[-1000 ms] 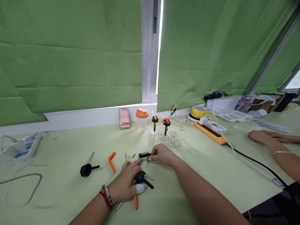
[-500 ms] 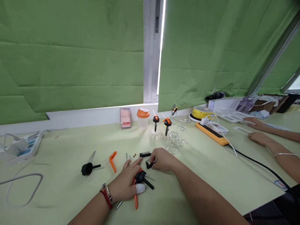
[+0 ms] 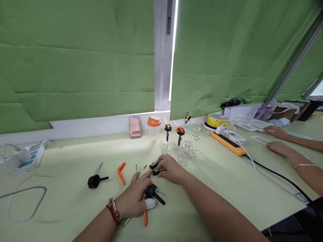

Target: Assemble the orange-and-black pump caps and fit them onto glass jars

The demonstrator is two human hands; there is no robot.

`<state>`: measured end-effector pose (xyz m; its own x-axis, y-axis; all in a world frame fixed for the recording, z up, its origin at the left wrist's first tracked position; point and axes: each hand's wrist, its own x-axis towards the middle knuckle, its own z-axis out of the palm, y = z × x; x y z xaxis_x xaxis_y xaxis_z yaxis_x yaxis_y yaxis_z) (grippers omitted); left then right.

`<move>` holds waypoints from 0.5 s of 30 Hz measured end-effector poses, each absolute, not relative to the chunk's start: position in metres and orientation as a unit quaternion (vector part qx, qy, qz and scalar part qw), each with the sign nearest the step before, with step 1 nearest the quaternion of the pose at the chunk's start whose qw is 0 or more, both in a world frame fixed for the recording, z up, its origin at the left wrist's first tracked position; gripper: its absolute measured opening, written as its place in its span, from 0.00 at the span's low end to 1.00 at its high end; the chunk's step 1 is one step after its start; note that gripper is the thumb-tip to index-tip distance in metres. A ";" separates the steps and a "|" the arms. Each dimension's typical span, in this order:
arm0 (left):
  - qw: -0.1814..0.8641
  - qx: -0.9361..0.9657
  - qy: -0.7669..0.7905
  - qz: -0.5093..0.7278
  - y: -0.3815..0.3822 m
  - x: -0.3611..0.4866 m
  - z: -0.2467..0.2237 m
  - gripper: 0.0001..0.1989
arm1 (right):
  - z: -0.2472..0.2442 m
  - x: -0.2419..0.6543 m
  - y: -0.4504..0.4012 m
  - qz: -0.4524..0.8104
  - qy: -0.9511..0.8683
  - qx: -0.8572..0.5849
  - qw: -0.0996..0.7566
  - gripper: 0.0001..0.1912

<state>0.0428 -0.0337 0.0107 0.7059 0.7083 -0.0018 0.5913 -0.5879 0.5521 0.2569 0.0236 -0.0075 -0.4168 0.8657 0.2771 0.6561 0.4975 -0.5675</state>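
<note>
My left hand [image 3: 136,198] lies with its fingers spread over several loose parts, its thumb wrapped in white. Beneath and beside it are a black lid-like part with a rod [image 3: 150,190], an orange strip [image 3: 145,218] and a metal rod [image 3: 127,222]. My right hand [image 3: 171,168] has its fingers closed on a black part with a spring [image 3: 156,172]; its fingers partly hide it. A second black spring part [image 3: 152,166] sits just beyond, close to the left fingertips. Tiny brass pieces [image 3: 144,166] lie nearby.
Left stand a black part with a metal rod [image 3: 94,181], a bent orange piece [image 3: 121,173] and a white power strip [image 3: 32,158]. Behind are an orange-lidded cup [image 3: 153,129] and glass jar [image 3: 186,154]. An orange power strip [image 3: 227,144] and another person's hands [image 3: 277,148] are right.
My right hand has shifted slightly away from me and left, bringing the nearer black spring part alongside the other one. My left hand has barely moved.
</note>
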 end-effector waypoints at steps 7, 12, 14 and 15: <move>0.272 0.883 0.364 0.118 -0.035 0.041 0.011 0.12 | -0.012 0.257 0.031 0.197 -0.845 -0.414 0.274 0.33; 0.271 0.883 0.365 0.114 -0.033 0.042 0.011 0.12 | -0.019 0.251 0.040 0.163 -0.869 -0.418 0.208 0.45; 0.273 0.883 0.365 0.112 -0.032 0.043 0.011 0.12 | -0.020 0.249 0.041 0.139 -0.875 -0.418 0.203 0.43; 0.274 0.882 0.366 0.111 -0.032 0.043 0.012 0.12 | -0.021 0.247 0.041 0.126 -0.875 -0.419 0.206 0.42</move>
